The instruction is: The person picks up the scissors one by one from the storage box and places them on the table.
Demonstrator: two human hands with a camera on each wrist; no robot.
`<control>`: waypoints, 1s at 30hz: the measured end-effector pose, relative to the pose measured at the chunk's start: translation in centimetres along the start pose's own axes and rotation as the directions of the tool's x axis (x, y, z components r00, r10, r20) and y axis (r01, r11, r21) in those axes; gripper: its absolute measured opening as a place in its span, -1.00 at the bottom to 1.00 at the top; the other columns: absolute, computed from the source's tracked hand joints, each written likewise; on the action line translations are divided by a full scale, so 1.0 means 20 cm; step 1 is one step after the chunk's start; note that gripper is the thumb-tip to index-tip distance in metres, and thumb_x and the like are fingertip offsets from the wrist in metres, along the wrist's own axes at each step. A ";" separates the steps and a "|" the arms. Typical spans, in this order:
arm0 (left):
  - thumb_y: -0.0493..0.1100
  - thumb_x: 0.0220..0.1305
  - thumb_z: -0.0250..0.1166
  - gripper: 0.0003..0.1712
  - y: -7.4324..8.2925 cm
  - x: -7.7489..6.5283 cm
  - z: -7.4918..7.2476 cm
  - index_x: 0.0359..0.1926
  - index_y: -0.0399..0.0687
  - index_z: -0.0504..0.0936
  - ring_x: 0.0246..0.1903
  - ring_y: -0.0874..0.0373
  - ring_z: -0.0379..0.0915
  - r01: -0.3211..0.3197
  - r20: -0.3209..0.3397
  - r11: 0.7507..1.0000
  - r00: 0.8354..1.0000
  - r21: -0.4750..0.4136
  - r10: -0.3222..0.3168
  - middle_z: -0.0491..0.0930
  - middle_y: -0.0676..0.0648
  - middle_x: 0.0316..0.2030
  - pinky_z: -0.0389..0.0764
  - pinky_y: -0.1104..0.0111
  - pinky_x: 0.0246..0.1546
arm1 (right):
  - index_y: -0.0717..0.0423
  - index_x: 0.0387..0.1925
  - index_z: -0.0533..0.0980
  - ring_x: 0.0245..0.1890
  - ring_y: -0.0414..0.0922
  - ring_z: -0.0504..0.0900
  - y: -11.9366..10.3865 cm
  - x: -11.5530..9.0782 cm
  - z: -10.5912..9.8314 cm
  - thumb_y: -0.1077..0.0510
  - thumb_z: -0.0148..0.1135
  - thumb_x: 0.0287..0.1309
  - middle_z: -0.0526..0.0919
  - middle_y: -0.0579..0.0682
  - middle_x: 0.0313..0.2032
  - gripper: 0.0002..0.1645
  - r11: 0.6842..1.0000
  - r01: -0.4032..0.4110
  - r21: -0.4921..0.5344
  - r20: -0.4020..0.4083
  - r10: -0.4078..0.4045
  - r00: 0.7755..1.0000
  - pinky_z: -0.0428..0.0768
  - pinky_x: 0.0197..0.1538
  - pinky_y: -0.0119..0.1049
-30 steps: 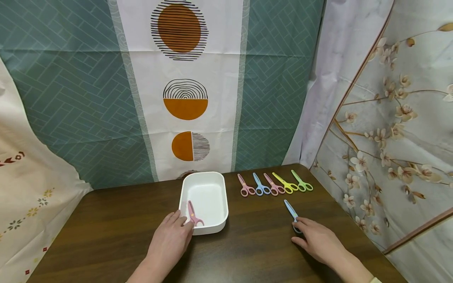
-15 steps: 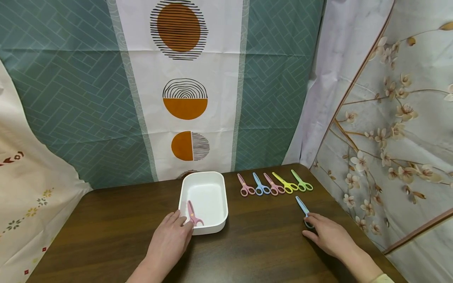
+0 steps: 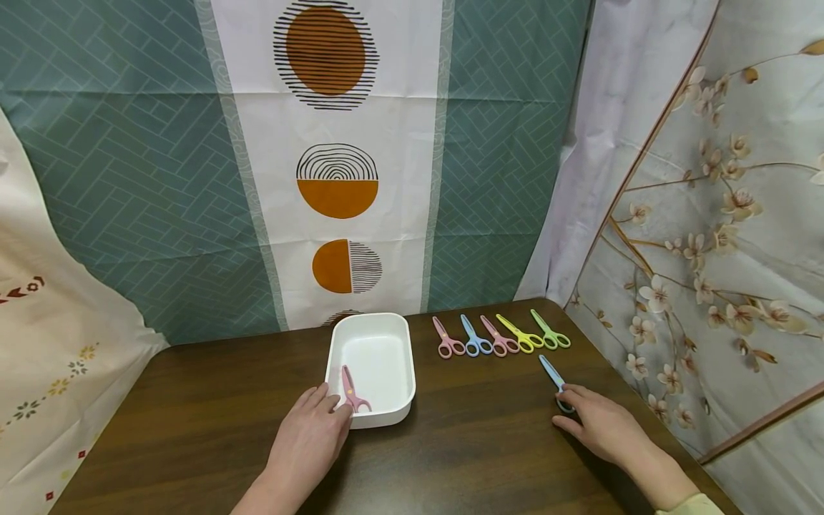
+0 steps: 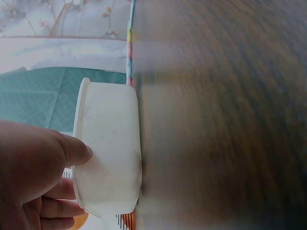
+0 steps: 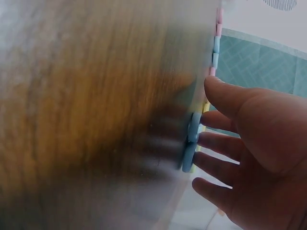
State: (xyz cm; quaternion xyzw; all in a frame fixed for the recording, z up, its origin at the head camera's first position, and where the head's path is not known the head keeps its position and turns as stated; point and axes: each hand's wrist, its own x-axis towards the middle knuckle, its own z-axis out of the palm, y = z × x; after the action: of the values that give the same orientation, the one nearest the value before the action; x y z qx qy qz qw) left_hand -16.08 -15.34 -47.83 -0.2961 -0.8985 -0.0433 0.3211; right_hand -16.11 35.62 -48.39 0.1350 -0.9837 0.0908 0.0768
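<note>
My left hand point(image 3: 309, 429) holds the near left corner of a white rectangular plastic box point(image 3: 386, 418). In the left wrist view its thumb point(image 4: 79, 151) presses the outer wall, with the other fingers at the rim. Pink scissors point(image 3: 349, 390) lie inside the box near that corner. On the right, my right hand point(image 3: 595, 423) rests its fingertips on the handle loops of light blue scissors point(image 3: 551, 372), whose blade end points away. The right wrist view shows the fingers extended against the blue handles point(image 5: 193, 127), the thumb apart from them. Part of the handles is hidden under the fingers.
Along the table's back right lies a row of scissors: pink point(image 3: 448, 337), blue point(image 3: 476, 336), pink point(image 3: 498, 336), yellow point(image 3: 519, 334) and green point(image 3: 550, 330). The dark wooden table point(image 3: 199, 408) meets a patterned curtain point(image 3: 148, 179) behind and flowered fabric point(image 3: 695, 286) on the right.
My right hand has slid the light blue scissors to the right and slightly away, nearer the row's right end, and has nearly stopped. The left hand and the box have stayed put.
</note>
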 end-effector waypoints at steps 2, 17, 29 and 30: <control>-0.25 0.05 0.69 -0.73 0.00 0.00 0.00 -0.33 -0.05 0.71 0.04 -0.28 0.74 0.004 0.000 1.000 1.000 0.000 -0.004 0.78 -0.14 -0.30 0.70 -0.11 0.22 | 0.13 0.17 0.71 0.17 0.29 0.74 0.00 0.00 0.00 -0.13 0.54 0.36 0.71 0.26 0.24 -0.46 1.000 0.003 -0.002 -0.006 -0.003 1.000 0.72 0.13 0.30; -0.25 0.04 0.70 -0.71 0.00 0.00 0.00 -0.33 -0.04 0.71 0.03 -0.26 0.73 0.000 0.001 1.000 1.000 0.000 0.000 0.77 -0.13 -0.31 0.70 -0.11 0.21 | 0.10 0.16 0.70 0.12 0.23 0.78 0.00 0.00 0.01 -0.11 0.58 0.33 0.73 0.20 0.21 -0.47 0.999 0.028 -0.026 -0.077 -0.030 0.997 0.75 0.10 0.24; -0.26 0.05 0.69 -0.72 -0.01 0.00 0.00 -0.37 -0.05 0.69 -0.01 -0.26 0.72 -0.015 -0.022 1.000 1.000 -0.001 0.015 0.74 -0.12 -0.35 0.72 -0.10 0.17 | 0.17 0.29 0.67 0.25 0.28 0.70 -0.09 0.06 -0.04 -0.08 0.57 0.35 0.70 0.23 0.27 -0.37 0.994 0.093 -0.058 -0.183 -0.102 0.978 0.68 0.24 0.28; -0.26 0.05 0.69 -0.72 -0.01 0.00 0.01 -0.37 -0.05 0.69 -0.02 -0.26 0.72 -0.016 -0.024 1.000 1.000 -0.001 0.016 0.74 -0.12 -0.36 0.72 -0.10 0.17 | 0.17 0.31 0.66 0.27 0.29 0.69 -0.10 0.07 -0.04 -0.08 0.57 0.36 0.69 0.22 0.28 -0.36 0.994 0.095 -0.058 -0.184 -0.104 0.977 0.67 0.26 0.29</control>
State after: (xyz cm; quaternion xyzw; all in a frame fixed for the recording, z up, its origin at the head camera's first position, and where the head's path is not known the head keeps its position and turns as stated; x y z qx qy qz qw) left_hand -16.25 -15.43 -47.89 -0.3031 -0.8921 -0.0448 0.3319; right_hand -16.83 33.45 -47.04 0.1729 -0.9661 0.0749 0.1763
